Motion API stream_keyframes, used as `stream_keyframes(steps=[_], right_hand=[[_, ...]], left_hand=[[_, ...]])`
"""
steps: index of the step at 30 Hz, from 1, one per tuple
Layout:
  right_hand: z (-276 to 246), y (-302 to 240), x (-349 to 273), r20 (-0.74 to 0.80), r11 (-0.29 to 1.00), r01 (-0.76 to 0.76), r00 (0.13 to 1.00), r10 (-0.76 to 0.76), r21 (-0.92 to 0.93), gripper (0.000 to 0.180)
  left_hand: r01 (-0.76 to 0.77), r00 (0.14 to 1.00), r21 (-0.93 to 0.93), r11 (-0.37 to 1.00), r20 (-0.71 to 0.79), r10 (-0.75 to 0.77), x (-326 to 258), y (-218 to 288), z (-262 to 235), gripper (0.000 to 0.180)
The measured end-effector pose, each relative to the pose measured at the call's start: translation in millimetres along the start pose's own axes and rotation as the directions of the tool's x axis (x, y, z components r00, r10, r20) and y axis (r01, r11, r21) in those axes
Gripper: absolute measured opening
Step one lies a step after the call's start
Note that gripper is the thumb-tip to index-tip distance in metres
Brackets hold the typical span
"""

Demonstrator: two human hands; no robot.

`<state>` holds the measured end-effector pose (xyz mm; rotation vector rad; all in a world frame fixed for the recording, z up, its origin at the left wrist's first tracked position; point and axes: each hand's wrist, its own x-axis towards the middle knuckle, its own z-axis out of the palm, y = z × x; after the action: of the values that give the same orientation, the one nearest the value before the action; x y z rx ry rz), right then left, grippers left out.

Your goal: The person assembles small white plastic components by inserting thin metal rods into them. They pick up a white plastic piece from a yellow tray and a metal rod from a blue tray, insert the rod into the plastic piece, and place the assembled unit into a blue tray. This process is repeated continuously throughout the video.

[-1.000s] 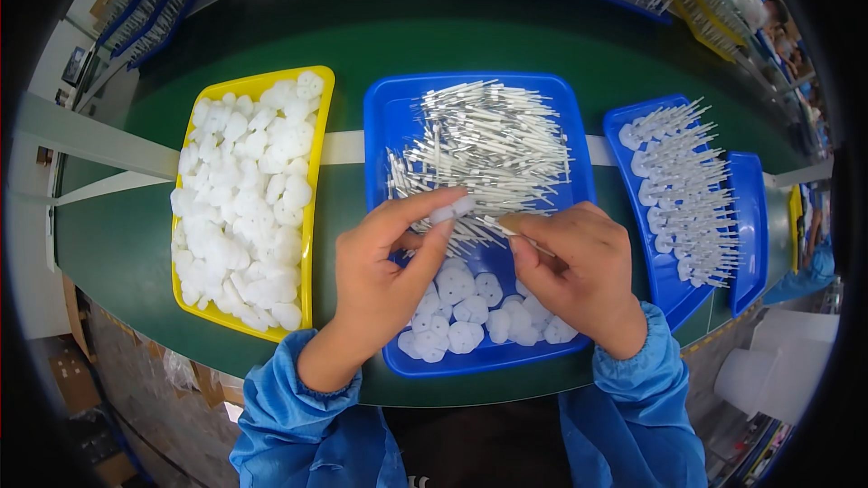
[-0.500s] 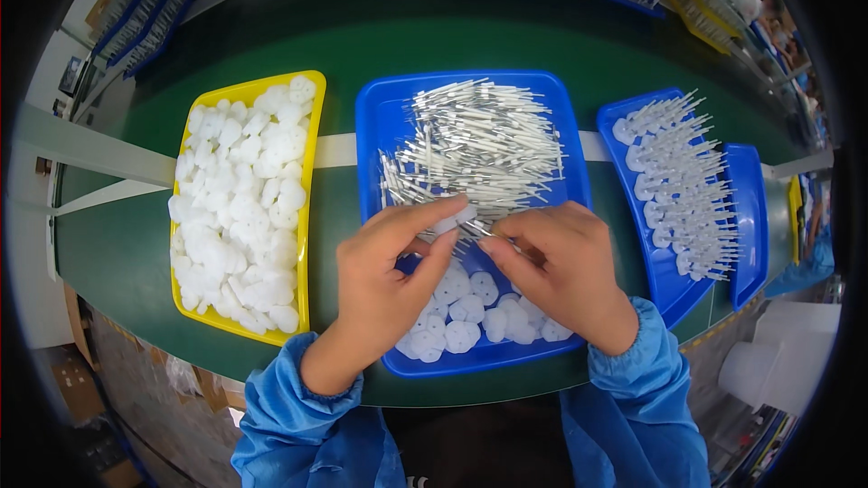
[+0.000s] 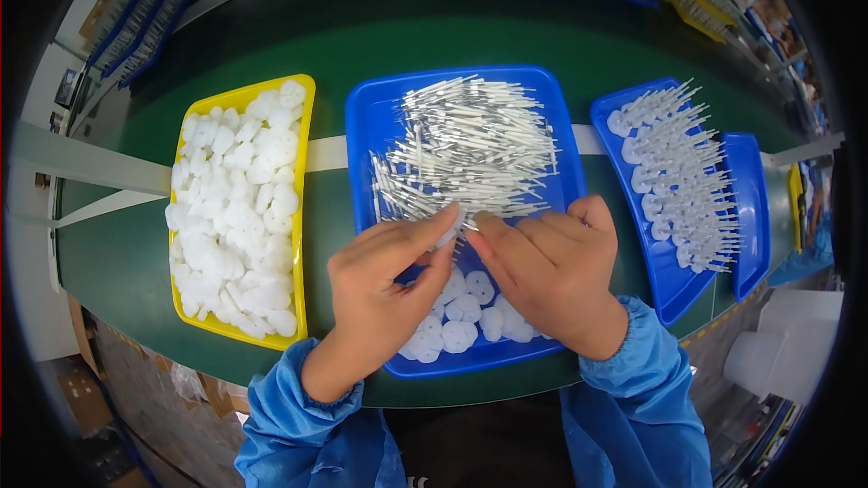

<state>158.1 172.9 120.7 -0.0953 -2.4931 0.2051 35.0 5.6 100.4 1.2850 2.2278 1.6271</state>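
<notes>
Seen from beside the bench: left hand [image 3: 384, 267] pinches a white disc [image 3: 450, 229] above the central blue tray [image 3: 362, 158]. Right hand [image 3: 553, 269], at the disc's 4 o'clock, pinches a thin stick [image 3: 470, 227]; whether it has entered the disc, I cannot tell. Loose sticks [image 3: 479, 145], 12 o'clock; yellow tray [image 3: 301, 235], 9 o'clock.

Bright blue workwear [image 3: 353, 452], faintly glossy, frames the lower view, its left sleeve [image 3: 289, 420] at 7 o'clock and right sleeve [image 3: 655, 389] at 5 o'clock. Both are roomy and deeply creased, each narrowing to a gathered cuff [image 3: 637, 343] with puckered fabric. At 6 o'clock, between the blue sides, a dark garment [image 3: 475, 447] shows a small pale marking [image 3: 416, 482] near the bottom edge.
</notes>
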Motion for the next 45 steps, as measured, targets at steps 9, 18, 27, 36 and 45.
stream_keyframes(steps=[9,18,27,36,45], right_hand=[[4.7,13.0,-0.8,0.026,0.958,-0.047,0.999,0.041,0.281,0.016],[-5.7,21.4,-4.7,0.055,0.964,-0.063,0.997,0.05,0.258,0.029],[-7.8,21.5,-11.7,0.062,0.942,0.007,0.998,-0.029,0.336,0.049],[-10.3,22.3,-15.1,0.035,0.966,0.109,0.992,-0.12,0.235,0.044],[-9.7,24.9,-11.3,0.077,0.927,0.017,0.996,-0.05,0.373,0.045]], left_hand=[[0.058,0.998,-0.03,0.998,0.028,-0.057,-6.8,5.2,1.1,0.047],[0.196,0.98,-0.353,0.915,0.111,-0.167,-2.1,-3.5,0.5,0.043],[-0.09,0.994,-0.12,0.989,0.044,0.095,3.2,0.4,-4.3,0.051],[-0.064,0.997,-0.166,0.984,0.027,0.07,2.5,-0.9,-4.0,0.052],[-0.114,0.986,-0.206,0.972,0.093,0.136,3.3,-6.2,-4.4,0.057]])
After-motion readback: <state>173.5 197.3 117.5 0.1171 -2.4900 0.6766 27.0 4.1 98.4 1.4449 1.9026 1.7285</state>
